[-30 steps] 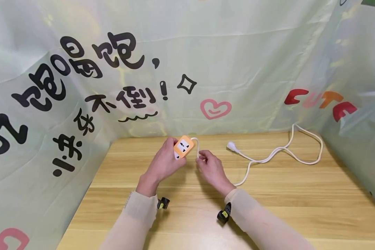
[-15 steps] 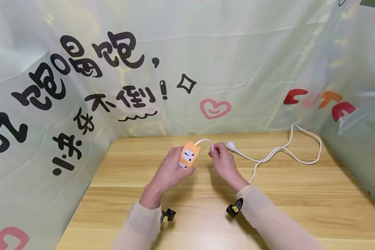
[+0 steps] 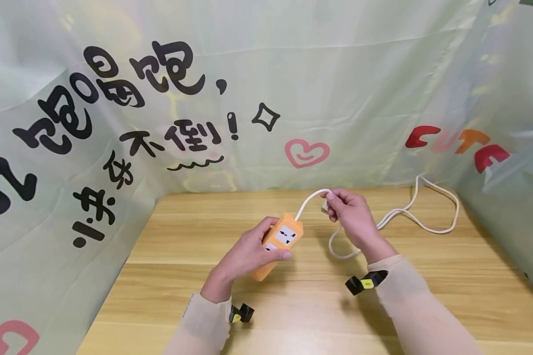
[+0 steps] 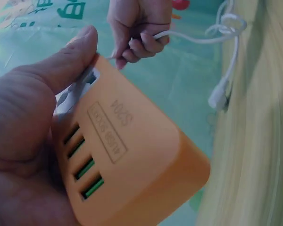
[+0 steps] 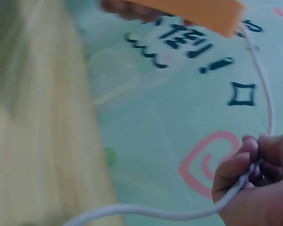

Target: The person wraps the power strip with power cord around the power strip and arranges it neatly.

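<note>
My left hand (image 3: 248, 254) grips an orange power strip (image 3: 288, 229) above the table, thumb across its socket face. In the left wrist view, the power strip (image 4: 141, 127) shows several USB slots along one side. A white cord (image 3: 312, 197) arcs from its upper end to my right hand (image 3: 355, 217), which pinches it between thumb and fingers. In the right wrist view, the cord (image 5: 146, 212) runs on below the curled fingers of that hand (image 5: 254, 183). The white plug (image 4: 218, 96) is mostly hidden behind my right hand in the head view.
The rest of the cord (image 3: 441, 231) lies in a loose loop at the table's back right. The wooden table (image 3: 195, 231) meets a printed cloth backdrop (image 3: 360, 98) at the back and sides. Each wrist wears a small black camera (image 3: 360, 284).
My right hand has slid rightward and up along the cord, so the stretch between the hands is longer. My left hand has moved slightly right and nearer, exposing more of the power strip.
</note>
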A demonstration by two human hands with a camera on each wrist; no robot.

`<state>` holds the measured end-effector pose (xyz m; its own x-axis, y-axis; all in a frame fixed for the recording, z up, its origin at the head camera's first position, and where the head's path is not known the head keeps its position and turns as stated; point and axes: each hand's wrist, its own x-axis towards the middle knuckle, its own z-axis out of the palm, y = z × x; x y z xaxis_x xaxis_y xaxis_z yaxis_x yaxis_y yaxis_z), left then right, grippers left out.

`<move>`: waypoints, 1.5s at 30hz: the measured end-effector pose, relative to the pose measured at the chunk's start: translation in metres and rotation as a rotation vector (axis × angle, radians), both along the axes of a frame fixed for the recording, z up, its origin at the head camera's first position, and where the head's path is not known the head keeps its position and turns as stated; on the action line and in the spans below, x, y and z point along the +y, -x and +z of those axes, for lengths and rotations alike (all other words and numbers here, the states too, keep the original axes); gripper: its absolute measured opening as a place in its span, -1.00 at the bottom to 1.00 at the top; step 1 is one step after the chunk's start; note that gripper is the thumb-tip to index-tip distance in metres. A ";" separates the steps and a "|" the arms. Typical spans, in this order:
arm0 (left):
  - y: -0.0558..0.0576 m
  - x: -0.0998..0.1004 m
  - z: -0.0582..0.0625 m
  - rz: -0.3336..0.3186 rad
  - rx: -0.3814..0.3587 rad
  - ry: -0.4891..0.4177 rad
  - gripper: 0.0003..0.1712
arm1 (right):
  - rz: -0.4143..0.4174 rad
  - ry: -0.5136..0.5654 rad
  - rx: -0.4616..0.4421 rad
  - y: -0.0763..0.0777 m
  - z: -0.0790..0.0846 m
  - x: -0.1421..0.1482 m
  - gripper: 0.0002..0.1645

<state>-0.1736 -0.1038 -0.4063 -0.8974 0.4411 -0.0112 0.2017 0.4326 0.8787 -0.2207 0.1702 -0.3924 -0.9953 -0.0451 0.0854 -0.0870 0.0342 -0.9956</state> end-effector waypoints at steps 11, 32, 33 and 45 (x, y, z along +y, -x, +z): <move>-0.006 -0.006 0.002 -0.109 -0.092 -0.082 -0.59 | 0.215 0.189 0.029 -0.015 0.024 0.030 -0.72; -0.019 -0.004 0.014 -0.307 0.111 0.091 -0.50 | 0.383 -0.314 -0.236 0.008 0.025 0.035 -0.65; -0.020 -0.003 0.014 -0.316 0.115 0.100 -0.52 | 0.403 -0.352 -0.240 0.010 0.024 0.031 -0.65; -0.024 0.019 0.003 -0.322 0.224 0.343 -0.79 | 0.566 -0.819 -0.039 -0.004 0.029 -0.038 -0.66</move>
<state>-0.1495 -0.0845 -0.4035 -0.7134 0.7002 -0.0270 0.5391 0.5730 0.6173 -0.2168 0.1324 -0.3631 -0.8102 -0.5447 -0.2166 -0.2706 0.6754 -0.6861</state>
